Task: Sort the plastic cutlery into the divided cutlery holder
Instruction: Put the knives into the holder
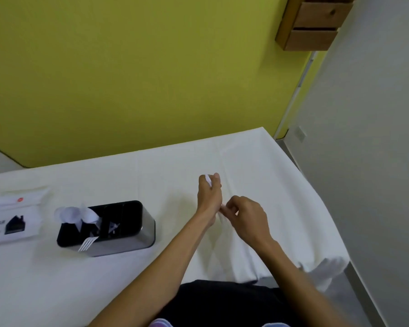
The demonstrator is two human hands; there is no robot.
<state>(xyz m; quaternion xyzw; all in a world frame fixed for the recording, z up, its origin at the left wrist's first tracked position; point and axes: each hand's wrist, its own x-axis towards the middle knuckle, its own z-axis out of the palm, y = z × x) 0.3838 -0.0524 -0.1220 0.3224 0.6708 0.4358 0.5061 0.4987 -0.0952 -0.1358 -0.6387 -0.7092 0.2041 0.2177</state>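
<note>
1. Your left hand (209,193) is closed around white plastic cutlery (208,180), one end poking out above the fingers. I judge you hold the bundle upright so pieces can be drawn out singly.
2. Your right hand (247,214) pinches at the bundle's lower end; what it grips is too blurred to tell.
3. The cutlery holder (109,228) stands well left on the white table (104,279), spoons and a fork (87,243) already in it.
4. The packet (12,218) reads "WEAR", partly.
</note>
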